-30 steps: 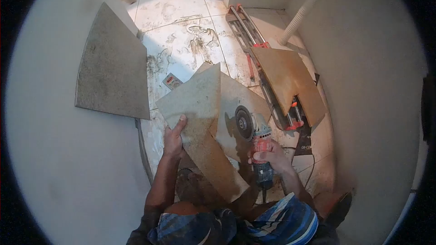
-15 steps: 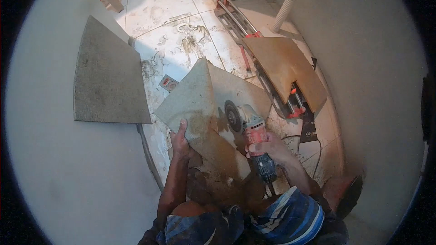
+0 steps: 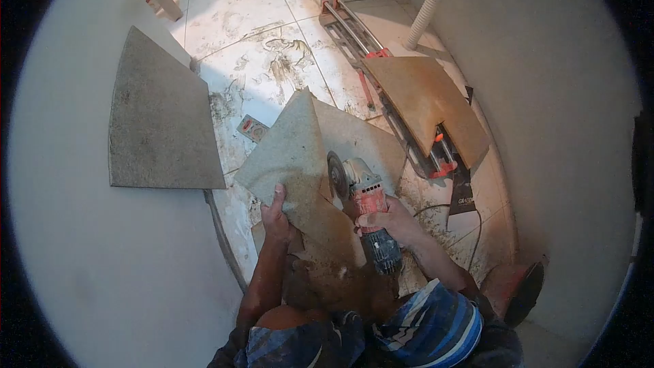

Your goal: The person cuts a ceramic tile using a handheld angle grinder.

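a tile (image 3: 293, 163) is held tilted on edge above the dusty floor (image 3: 259, 54), gripped at its lower left edge by the left hand (image 3: 278, 215). a grinder (image 3: 364, 208) is clasped round its body by the right hand (image 3: 388, 221), and its disc (image 3: 335, 175) has been brought in over the last second to meet the tile's right edge, where before a gap was seen. cutting contact is judged to be starting. a tile cutter (image 3: 402, 123) lies beyond, bearing another slab (image 3: 422, 99).

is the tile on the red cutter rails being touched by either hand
No, the left hand holds the tilted tile and the right hand grips the angle grinder; the tile on the cutter lies apart.
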The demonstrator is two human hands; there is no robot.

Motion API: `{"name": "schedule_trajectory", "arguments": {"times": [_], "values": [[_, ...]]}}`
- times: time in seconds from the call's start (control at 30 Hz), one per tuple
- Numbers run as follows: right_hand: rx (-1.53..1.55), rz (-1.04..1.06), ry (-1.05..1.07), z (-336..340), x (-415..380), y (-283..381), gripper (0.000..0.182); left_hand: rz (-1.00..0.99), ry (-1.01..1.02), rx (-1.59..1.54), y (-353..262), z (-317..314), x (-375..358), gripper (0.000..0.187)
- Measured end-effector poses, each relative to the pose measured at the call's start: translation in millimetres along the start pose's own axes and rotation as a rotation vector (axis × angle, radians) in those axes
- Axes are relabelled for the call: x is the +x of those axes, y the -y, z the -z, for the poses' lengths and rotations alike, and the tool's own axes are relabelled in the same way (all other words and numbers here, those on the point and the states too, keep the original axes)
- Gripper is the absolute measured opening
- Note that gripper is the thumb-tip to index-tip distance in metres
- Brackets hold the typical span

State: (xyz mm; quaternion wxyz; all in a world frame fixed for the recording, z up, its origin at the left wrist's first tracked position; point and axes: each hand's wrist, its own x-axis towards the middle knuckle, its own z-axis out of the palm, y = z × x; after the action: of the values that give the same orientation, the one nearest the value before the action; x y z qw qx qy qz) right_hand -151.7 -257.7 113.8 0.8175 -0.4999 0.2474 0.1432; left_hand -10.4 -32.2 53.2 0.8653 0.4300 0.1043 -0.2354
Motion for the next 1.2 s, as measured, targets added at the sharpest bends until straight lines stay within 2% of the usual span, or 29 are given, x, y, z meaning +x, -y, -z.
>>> {"name": "schedule_trajectory", "arguments": {"times": [0.1,0.17,0.3,0.37,0.5,0.67,0.87,1.13,1.2], "values": [[0.019,0.014,-0.012,-5.2,-1.0,0.9,0.053,-0.016,-0.041,0.038,-0.5,-5.3,-3.6,0.039],[0.017,0.02,-0.004,-2.1,3.7,-8.1,0.052,0.028,-0.002,-0.033,3.7,1.1,-0.5,0.043],[0.027,0.031,0.005,-1.2,5.3,-11.8,0.051,0.034,0.01,-0.018,6.4,5.5,3.7,0.045],[0.017,0.028,0.016,-0.2,7.3,-16.1,0.051,-0.028,0.044,0.042,13.2,15.2,7.9,0.046],[0.019,0.003,-0.004,-2.8,3.3,-11.5,0.052,0.009,0.046,0.019,9.9,9.7,4.7,0.048],[0.016,0.04,-0.013,-0.6,9.8,-22.5,0.053,0.01,-0.043,0.03,4.2,-2.7,-3.0,0.05],[0.009,0.036,-0.017,-0.6,10.2,-20.7,0.053,0.035,-0.084,0.078,18.3,21.6,3.6,0.053],[0.042,0.046,-0.023,-1.2,12.8,-22.0,0.053,0.127,-0.105,0.016,9.7,5.9,-4.7,0.054],[0.056,0.079,-0.028,-2.8,12.0,-18.6,0.036,0.149,-0.145,0.0,12.2,9.8,-3.5,0.054]]}}
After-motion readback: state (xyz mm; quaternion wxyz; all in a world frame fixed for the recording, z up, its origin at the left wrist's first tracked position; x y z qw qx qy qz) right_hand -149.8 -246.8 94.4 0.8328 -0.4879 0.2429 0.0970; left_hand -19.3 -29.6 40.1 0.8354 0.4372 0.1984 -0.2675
